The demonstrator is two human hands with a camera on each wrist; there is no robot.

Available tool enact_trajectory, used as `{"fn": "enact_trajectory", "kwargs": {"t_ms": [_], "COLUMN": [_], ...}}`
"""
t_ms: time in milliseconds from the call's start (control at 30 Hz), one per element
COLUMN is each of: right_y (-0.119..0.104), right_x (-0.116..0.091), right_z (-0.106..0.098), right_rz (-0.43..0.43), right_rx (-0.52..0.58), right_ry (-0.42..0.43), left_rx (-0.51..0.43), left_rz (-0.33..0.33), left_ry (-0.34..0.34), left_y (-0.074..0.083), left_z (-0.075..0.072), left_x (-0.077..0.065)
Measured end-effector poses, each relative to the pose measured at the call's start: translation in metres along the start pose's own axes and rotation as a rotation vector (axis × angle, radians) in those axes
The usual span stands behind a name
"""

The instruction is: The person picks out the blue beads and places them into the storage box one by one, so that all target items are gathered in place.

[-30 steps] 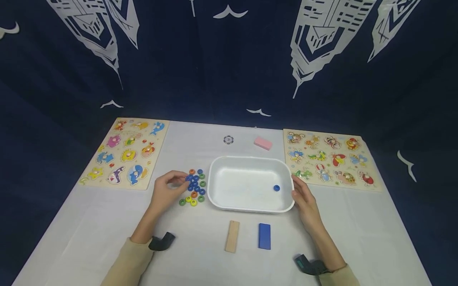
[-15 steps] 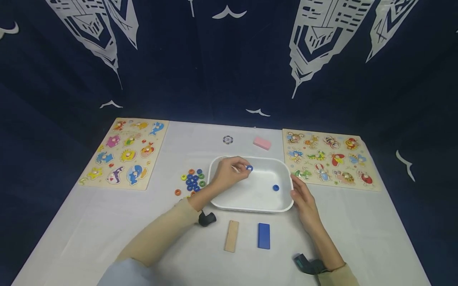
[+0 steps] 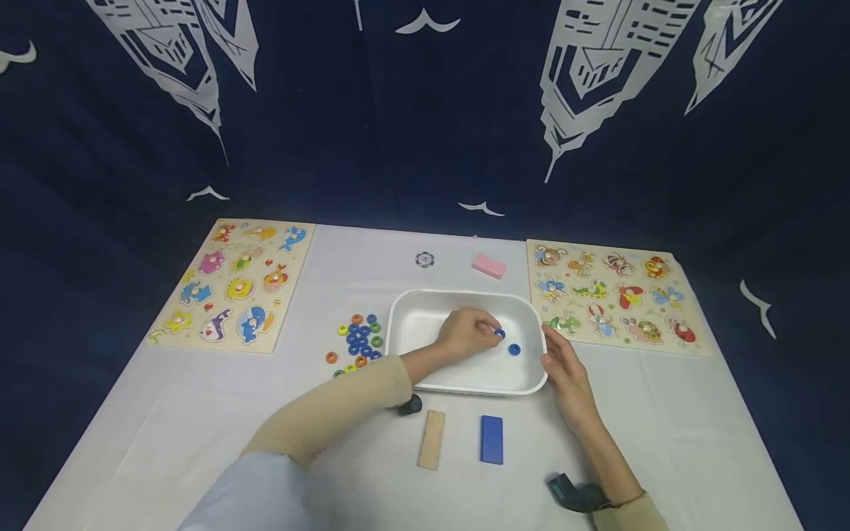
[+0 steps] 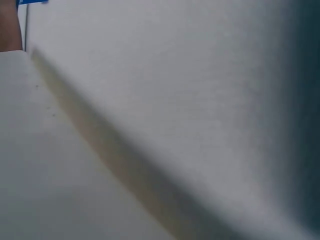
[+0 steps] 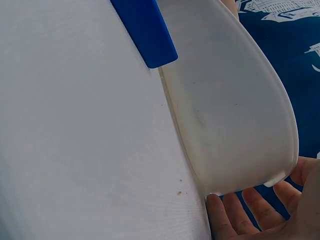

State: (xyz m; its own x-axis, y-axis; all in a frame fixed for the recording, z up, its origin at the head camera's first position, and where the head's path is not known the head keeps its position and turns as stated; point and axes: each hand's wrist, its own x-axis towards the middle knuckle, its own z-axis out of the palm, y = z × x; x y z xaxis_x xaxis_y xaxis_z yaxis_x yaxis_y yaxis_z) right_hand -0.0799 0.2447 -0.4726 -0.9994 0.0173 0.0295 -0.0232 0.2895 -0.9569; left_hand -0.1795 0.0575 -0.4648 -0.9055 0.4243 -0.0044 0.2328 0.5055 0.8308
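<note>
In the head view my left hand (image 3: 463, 336) reaches into the white tray (image 3: 432, 379), pinching a small blue bead (image 3: 500, 334) between thumb and fingers. Just right of it, another blue bead (image 3: 514, 349) lies on the tray floor. My right hand (image 3: 568, 377) is at the tray's right end, fingertips against the rim and outer wall. The right wrist view has those fingers (image 5: 256, 205) extended along the tray's end wall (image 5: 235, 115). Left of the tray is a group of beads (image 3: 359, 339) in blue, green, orange and yellow, partly covered by the left sleeve.
A wooden block (image 3: 431, 439) and a blue block (image 3: 491, 439) lie in front of the tray. Behind it are a pink block (image 3: 488, 266) and a round chip (image 3: 425, 259). Peg-puzzle boards stand at left (image 3: 232, 284) and right (image 3: 614, 295).
My left hand has left the bead group and moved right over the tray, carrying a blue bead toward the one lying there. The right hand has stayed at the tray's end.
</note>
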Motion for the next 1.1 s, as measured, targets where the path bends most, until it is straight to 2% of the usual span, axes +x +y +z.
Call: {"fn": "enact_trajectory", "kwargs": {"t_ms": [367,600,700,800,867,1000,1100], "right_y": [0.001,0.002,0.001,0.002,0.003,0.004,0.004], "right_x": [0.001,0.0,0.0,-0.001,-0.001,-0.001,-0.001], "right_z": [-0.002,0.0,0.001,0.002,0.002,0.002,0.0], "right_rz": [-0.028,0.01,-0.003,-0.012,-0.013,-0.003,-0.008], "right_rx": [-0.027,-0.025,-0.002,0.001,-0.014,-0.024,-0.025], "right_ry": [0.008,0.004,0.0,-0.005,-0.006,0.009,0.017], "left_rx": [0.113,0.139,0.149,0.136,0.075,-0.105,-0.188], "left_rz": [-0.04,-0.024,0.04,0.149,0.229,0.332,0.349], "left_ry": [-0.109,-0.121,-0.088,-0.037,0.003,0.101,0.21], "left_y": [0.004,0.004,0.007,0.016,0.025,0.037,0.035], "left_z": [0.006,0.002,-0.003,-0.015,-0.027,-0.059,-0.083], "left_x": [0.001,-0.002,-0.004,-0.014,-0.026,-0.055,-0.078]}}
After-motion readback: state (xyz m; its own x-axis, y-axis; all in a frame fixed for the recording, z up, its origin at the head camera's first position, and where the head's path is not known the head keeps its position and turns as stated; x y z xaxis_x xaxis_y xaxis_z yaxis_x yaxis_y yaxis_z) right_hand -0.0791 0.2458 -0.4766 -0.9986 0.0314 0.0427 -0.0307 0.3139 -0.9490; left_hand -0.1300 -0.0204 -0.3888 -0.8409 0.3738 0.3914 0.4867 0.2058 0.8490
